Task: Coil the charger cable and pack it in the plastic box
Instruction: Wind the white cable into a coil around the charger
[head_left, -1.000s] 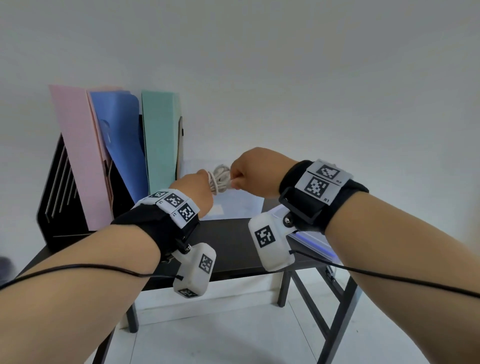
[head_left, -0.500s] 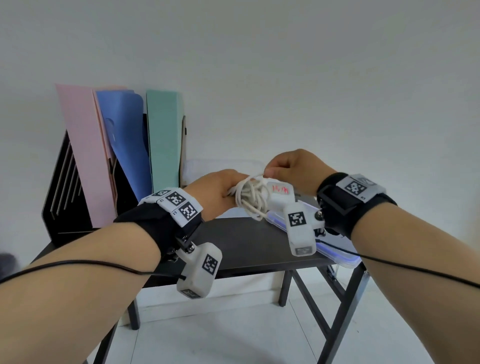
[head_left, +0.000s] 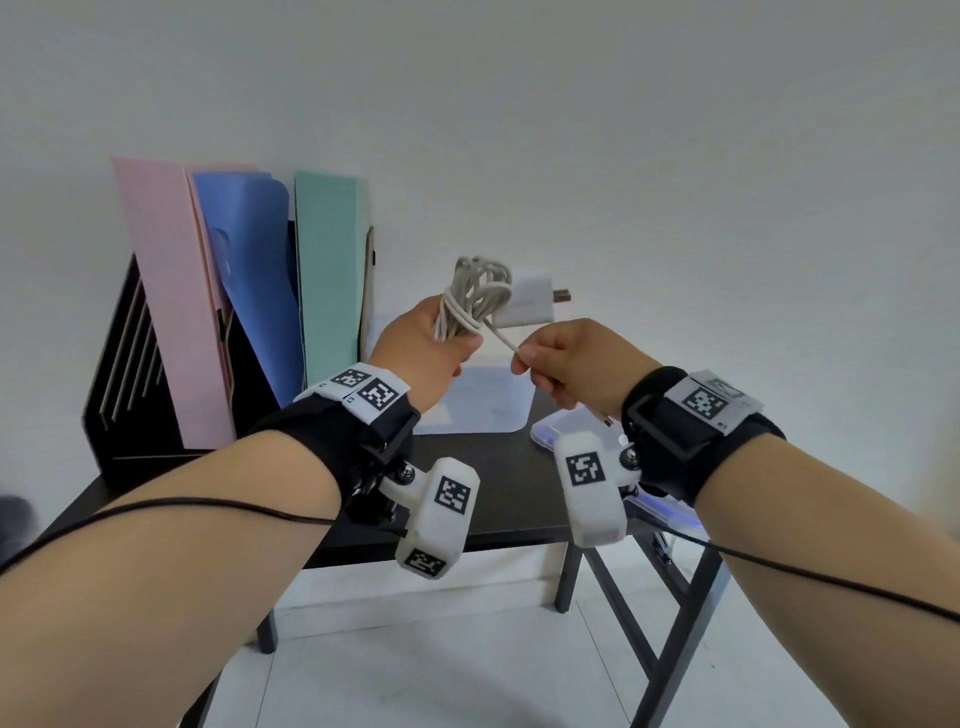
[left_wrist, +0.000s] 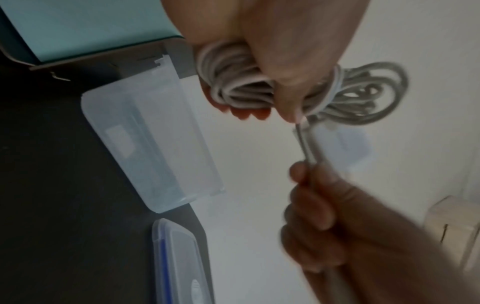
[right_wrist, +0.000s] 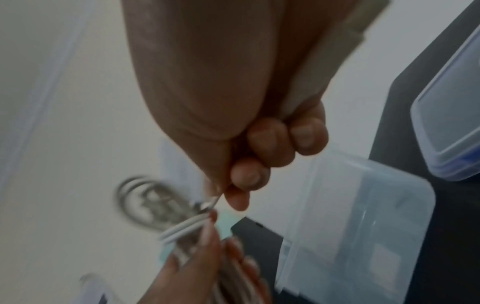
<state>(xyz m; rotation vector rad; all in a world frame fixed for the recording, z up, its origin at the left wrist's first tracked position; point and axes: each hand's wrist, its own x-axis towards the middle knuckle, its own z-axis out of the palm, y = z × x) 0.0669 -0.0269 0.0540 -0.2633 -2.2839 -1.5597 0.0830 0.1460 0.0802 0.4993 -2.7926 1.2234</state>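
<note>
While my left hand clamps its grip round the coiled charger cable, the bundle sits raised above the plastic box, with the white plug block hanging off the side of the coil away from the file rack. My right hand has its grip pinched on the free tail of the cable, drawn taut out from the coil; the tail passes through the fist and its end shows below it. I judge the main risk to be the tail slipping from that pinch, which would let the outer wraps spring loose. Pulling too hard could instead drag loops out of the left grip. A bundle wound too fat, or the protruding plug prongs, may catch on the box rim. The lid lies beside the box, on the side away from the rack, near the edge of the surface, and a careless forearm could knock it off. No brand or legible writing shows; the wrist bands carry only square coded markers, and a pale label on the box is unreadable.
</note>
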